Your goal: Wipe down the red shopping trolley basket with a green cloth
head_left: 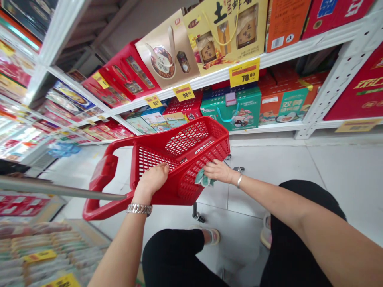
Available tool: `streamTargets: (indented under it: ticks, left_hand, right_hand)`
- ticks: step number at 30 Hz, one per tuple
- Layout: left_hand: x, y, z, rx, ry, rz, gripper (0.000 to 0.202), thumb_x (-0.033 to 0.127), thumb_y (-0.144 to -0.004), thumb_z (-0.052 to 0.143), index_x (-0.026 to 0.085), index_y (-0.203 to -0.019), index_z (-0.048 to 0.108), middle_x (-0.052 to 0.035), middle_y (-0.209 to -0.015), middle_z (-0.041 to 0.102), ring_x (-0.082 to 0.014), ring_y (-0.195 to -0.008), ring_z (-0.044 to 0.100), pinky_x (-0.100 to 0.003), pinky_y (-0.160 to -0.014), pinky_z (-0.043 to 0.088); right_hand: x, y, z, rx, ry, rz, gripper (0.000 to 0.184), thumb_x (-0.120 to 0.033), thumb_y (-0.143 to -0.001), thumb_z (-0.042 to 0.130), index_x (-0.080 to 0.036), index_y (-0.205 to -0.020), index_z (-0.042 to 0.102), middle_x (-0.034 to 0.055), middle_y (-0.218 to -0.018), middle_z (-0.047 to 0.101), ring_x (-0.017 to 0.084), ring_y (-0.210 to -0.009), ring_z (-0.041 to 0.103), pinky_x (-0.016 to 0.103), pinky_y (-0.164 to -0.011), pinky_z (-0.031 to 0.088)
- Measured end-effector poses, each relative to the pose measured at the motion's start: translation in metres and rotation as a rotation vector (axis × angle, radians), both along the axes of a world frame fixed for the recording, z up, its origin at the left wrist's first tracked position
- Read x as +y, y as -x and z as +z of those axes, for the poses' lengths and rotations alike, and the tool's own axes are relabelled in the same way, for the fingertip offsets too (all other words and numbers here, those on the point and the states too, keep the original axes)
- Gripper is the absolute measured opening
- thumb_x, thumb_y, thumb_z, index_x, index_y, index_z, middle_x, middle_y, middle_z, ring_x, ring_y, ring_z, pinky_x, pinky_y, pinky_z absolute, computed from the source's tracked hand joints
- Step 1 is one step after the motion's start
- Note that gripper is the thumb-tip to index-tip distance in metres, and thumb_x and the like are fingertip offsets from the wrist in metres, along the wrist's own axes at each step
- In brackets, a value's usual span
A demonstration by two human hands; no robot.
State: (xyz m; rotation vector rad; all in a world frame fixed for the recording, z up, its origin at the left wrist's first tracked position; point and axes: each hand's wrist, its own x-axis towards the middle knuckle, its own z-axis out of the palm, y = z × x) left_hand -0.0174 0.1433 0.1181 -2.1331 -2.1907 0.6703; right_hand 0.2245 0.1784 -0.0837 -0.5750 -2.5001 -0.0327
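The person stands in a shop aisle with the head bent down, and both bare arms reach forward. The left hand (152, 180) is closed on the wall of a red plastic shopping basket (182, 159), and its fingers (158, 170) curl over the upper edge, so this hand has a firm hold. The basket is tilted, and its long handle (100, 199) lies to the left of these fingers. The right hand (218, 170) is palm down at the side of the basket, with a thin metal bangle (239, 180) on the wrist. Its fingers (211, 166) are a little spread and touch the red mesh. Just under them is a small green and white item (202, 179), but I cannot tell if they really grip it. Beyond the fingers stands a white metal shelf (329, 67) with gift boxes and a yellow price tag (244, 72). Below them is a pale floor tile (269, 171), with open room to the right. A grey metal rail (60, 189) passes to the left of the left hand.
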Motion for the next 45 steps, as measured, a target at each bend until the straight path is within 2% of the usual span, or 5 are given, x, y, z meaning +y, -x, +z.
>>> streamTargets:
  ticks: [8,14,19,35,45]
  left_hand:
    - [0.005,0.002,-0.001,-0.028,0.024,0.019,0.052,0.026,-0.102,0.021,0.014,-0.129,0.064,-0.0151,-0.136,0.068,-0.0258,-0.123,0.066,-0.039,-0.104,0.051]
    - [0.004,-0.006,-0.003,-0.001,-0.007,0.002,0.051,0.026,-0.102,0.023,0.014,-0.126,0.066,-0.0154,-0.14,0.065,-0.0268,-0.123,0.066,-0.039,-0.103,0.051]
    - [-0.006,-0.013,0.001,-0.075,0.006,-0.134,0.038,0.026,-0.102,0.036,0.019,-0.122,0.068,-0.0118,-0.132,0.071,-0.0231,-0.113,0.071,-0.032,-0.094,0.055]
    - [-0.007,0.008,-0.018,-0.003,-0.173,-0.275,0.049,0.021,-0.1,0.028,0.01,-0.11,0.075,-0.0169,-0.134,0.069,-0.0298,-0.117,0.07,-0.044,-0.101,0.055]
    - [0.008,0.056,-0.012,-0.088,-0.326,-0.213,0.047,0.04,-0.099,0.036,0.022,-0.114,0.076,-0.0107,-0.13,0.073,-0.0279,-0.124,0.065,-0.05,-0.115,0.041]
  right_hand:
    - [0.04,-0.092,0.038,0.372,0.247,-0.98,0.029,-0.014,-0.089,0.053,-0.02,-0.108,0.073,0.0151,-0.114,0.064,0.031,-0.107,0.05,0.042,-0.086,0.036]
    - [0.012,-0.02,0.105,0.435,0.183,-0.425,0.036,-0.023,-0.092,0.056,-0.023,-0.126,0.069,0.0113,-0.124,0.06,0.03,-0.118,0.05,0.045,-0.102,0.034]
    - [-0.024,0.059,0.105,0.322,0.117,-0.08,0.042,-0.03,-0.096,0.058,-0.022,-0.137,0.061,0.0134,-0.137,0.057,0.029,-0.124,0.046,0.045,-0.102,0.037]
    - [0.043,-0.082,0.081,0.147,0.209,-0.457,0.04,-0.013,-0.084,0.058,-0.021,-0.122,0.068,0.0104,-0.116,0.07,0.027,-0.112,0.054,0.043,-0.103,0.03]
    - [0.021,-0.045,0.083,0.107,0.226,-0.449,0.03,-0.015,-0.081,0.06,-0.017,-0.108,0.073,0.0114,-0.096,0.066,0.027,-0.093,0.052,0.037,-0.084,0.038]
